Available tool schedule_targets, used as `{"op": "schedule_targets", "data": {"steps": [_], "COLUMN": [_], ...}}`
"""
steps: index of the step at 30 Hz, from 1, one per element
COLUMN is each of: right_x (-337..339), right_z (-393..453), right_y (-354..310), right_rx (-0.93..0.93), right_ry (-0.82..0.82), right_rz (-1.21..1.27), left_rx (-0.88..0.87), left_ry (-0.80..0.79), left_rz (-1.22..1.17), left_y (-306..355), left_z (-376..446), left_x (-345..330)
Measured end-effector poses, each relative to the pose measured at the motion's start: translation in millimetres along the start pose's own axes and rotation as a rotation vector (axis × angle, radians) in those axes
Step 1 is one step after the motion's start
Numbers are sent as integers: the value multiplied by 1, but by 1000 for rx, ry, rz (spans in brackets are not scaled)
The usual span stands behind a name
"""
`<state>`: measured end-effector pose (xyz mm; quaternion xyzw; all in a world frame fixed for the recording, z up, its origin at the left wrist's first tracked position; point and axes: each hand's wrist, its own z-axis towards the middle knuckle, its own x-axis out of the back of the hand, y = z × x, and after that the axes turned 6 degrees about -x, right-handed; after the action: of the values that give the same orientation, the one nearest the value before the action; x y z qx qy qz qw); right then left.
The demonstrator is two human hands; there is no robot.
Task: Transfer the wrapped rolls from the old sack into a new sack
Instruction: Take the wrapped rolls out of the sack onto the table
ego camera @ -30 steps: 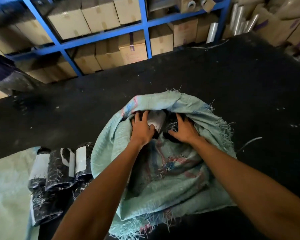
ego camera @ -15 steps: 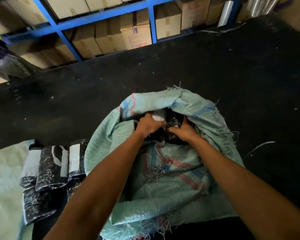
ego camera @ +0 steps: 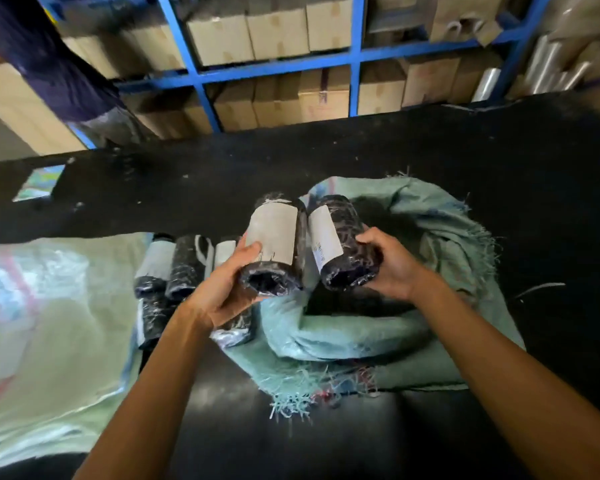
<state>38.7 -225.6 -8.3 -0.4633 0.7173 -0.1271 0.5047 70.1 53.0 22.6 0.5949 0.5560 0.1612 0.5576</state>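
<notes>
My left hand (ego camera: pixel 227 289) grips a dark wrapped roll with a pale label (ego camera: pixel 274 244), lifted above the table. My right hand (ego camera: pixel 390 268) grips a second dark wrapped roll (ego camera: pixel 343 244) right beside the first. Both rolls hang over the open mouth of the frayed teal old sack (ego camera: pixel 440 237), which lies slumped on the black table (ego camera: pixel 361 157). Several more wrapped rolls (ego camera: pixel 184 268) lie in a group on the table to the left of the old sack. A pale green sack (ego camera: pixel 49 323) lies flat at the far left, touching that group.
Blue metal shelving (ego camera: pixel 274 67) filled with cardboard boxes stands behind the table. Clear film rolls (ego camera: pixel 551 64) lean at the back right. A dark cloth bundle (ego camera: pixel 49 64) hangs at the upper left. A loose strand (ego camera: pixel 537 289) lies right of the old sack.
Both hands were inside the old sack's mouth closing on rolls; now each has lifted one roll out and up, slightly leftward. The sack has slumped lower and its mouth gapes.
</notes>
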Motion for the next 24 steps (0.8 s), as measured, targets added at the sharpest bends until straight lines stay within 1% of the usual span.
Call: {"op": "schedule_targets", "data": {"steps": [2,3,4,6,8,11,12,13,14,16,17,19,22,23,24], "right_x": [-42,-63,-81,-121,-154,-178,-175,-176,-175,-176,-175,-172,-169,-169,-170], "right_z": [1,3,7,12,15,22,27,31,37,49,56,63,66,65,64], "right_y": [27,40,55,91,135,201,216,233,247,267,275,286,297,294,286], "right_rx": [4,-8,-19,-87,-227,-388,-415,-424,-396,-264,-190,-72,-60,-52,-3], "right_ry": [-101,-130,-140,-88,-13,138,171,184,207,267,294,298,288,310,330], "right_rz": [-61,-117,-193,-375,-591,-1037,-1130,-1152,-1128,-1101,-1153,-1341,-1545,-1598,-1643], "left_rx": [-94,-111,-110,-82,-19,58,65,70,66,25,-14,-88,-162,-157,-145], "left_ry": [14,50,125,283,365,429,431,424,419,443,460,471,503,505,499], "left_rz": [89,129,169,305,451,601,647,691,735,823,887,1039,1145,1175,1210], "left_y": [-5,-11,-20,-42,-71,-111,-120,-131,-137,-145,-145,-146,-137,-132,-126], "left_z": [-49,-71,-91,-133,-166,-195,-195,-197,-196,-194,-190,-180,-166,-160,-154], "left_x": [37,56,76,116,151,193,201,212,219,228,229,235,234,232,229]}}
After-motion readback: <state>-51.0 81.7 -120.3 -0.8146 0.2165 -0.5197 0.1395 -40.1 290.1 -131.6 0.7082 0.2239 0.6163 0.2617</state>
